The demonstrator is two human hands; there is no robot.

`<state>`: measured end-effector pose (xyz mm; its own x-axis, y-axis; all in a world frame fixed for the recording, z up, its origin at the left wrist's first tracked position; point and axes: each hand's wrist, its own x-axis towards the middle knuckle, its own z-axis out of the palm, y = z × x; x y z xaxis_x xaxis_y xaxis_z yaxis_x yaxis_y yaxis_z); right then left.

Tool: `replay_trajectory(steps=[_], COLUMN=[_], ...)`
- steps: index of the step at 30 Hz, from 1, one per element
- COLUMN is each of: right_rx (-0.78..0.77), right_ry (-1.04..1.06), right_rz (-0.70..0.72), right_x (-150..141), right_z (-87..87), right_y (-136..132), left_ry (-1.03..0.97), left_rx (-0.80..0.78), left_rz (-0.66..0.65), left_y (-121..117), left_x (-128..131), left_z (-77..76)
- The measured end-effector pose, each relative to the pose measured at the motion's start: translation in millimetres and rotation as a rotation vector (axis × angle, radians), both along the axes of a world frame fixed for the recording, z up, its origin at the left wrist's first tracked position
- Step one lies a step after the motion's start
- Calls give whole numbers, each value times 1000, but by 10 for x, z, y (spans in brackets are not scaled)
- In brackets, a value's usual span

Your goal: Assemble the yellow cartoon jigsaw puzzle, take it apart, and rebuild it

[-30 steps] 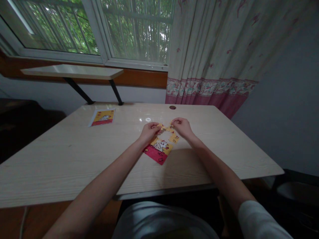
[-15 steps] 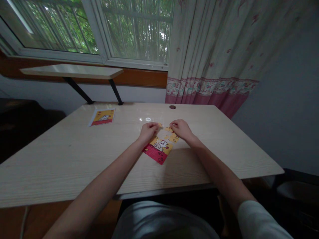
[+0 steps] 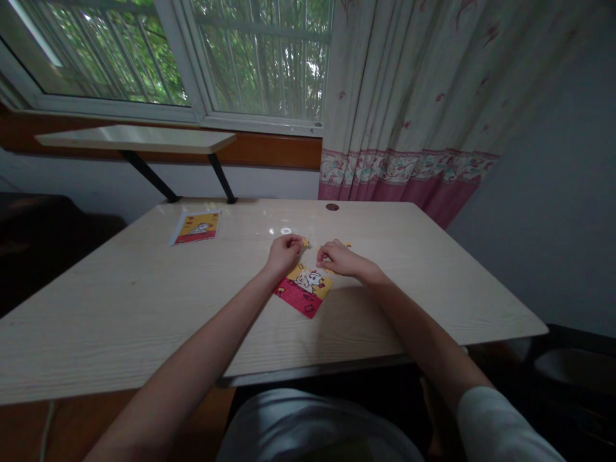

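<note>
A partly joined jigsaw puzzle (image 3: pixel 308 290), yellow above and red below with a white cartoon animal, lies at an angle on the table. My left hand (image 3: pixel 285 251) is at its upper left, with finger and thumb closed on a small yellow puzzle piece (image 3: pixel 305 242). My right hand (image 3: pixel 337 256) reaches over the puzzle's upper right edge, its fingertips pinched low by the surface. Whatever is between those fingertips is too small to make out. Loose yellow pieces (image 3: pixel 348 245) show just behind the right hand, which hides others.
On the pale wooden table (image 3: pixel 163 308), a picture card (image 3: pixel 196 228) with a similar design lies at the back left. Near it, a raised shelf (image 3: pixel 139 138) stands on black legs (image 3: pixel 222 178). A round cable hole (image 3: pixel 332 207) is at the back edge, before the curtain (image 3: pixel 385 167).
My right hand has moved down and left from the loose pieces to the puzzle's upper edge, now covering part of it. My left hand has barely shifted and keeps its piece.
</note>
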<state>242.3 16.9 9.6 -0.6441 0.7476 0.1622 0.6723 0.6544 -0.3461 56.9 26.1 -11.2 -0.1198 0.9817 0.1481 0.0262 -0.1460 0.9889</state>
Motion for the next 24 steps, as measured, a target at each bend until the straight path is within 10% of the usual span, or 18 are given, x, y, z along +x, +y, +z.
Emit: replay_trajectory(steps=[18, 24], right_rx=[167, -71], right_ry=[306, 582], right_rz=[-186, -219], right_x=[38, -90], right_z=[7, -8], right_y=[85, 40], left_ry=[32, -79], left_rx=[49, -73], left_rz=[-133, -215], left_y=[-35, -168], left_x=[57, 94], left_z=[39, 176])
